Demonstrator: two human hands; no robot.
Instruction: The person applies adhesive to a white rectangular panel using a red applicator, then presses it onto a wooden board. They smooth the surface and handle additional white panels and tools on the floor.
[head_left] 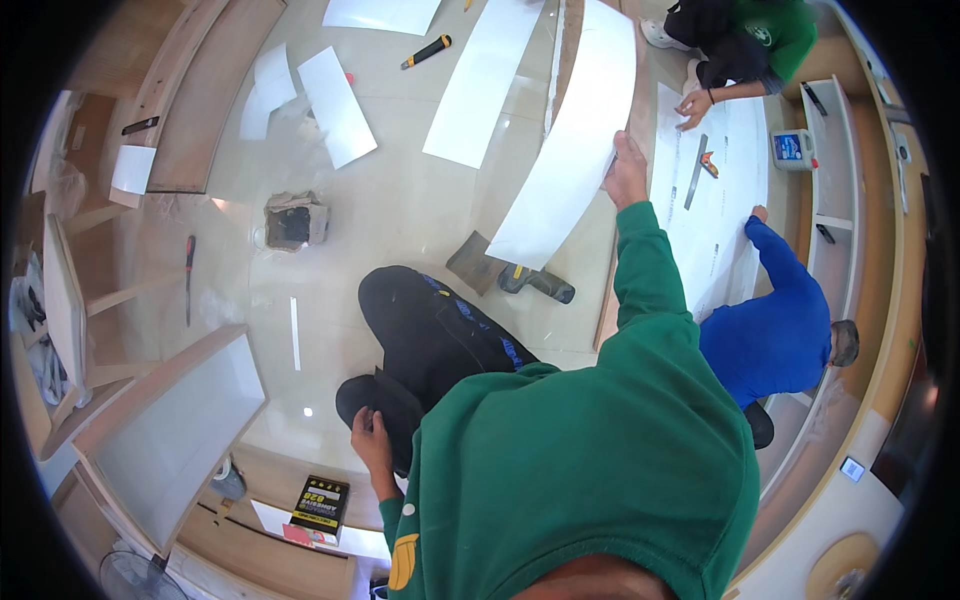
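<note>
My right hand (626, 172), at the end of my outstretched arm, is closed on the edge of a long white laminate sheet (580, 130). The sheet is raised at a slant and curves slightly. Its lower end partly covers a black-and-yellow power tool (545, 286) on the floor, beside a flat dark piece (474, 262). My left hand (372, 445) rests by my bent knee with loosely bent fingers, and I see nothing in it.
More white strips (338, 107) lie about the floor near a utility knife (427, 51). A torn box (296, 222) and a cabinet frame (165, 430) stand left. At right, a person in blue (770, 335) and one in green (775, 40) are beside a white panel (735, 190).
</note>
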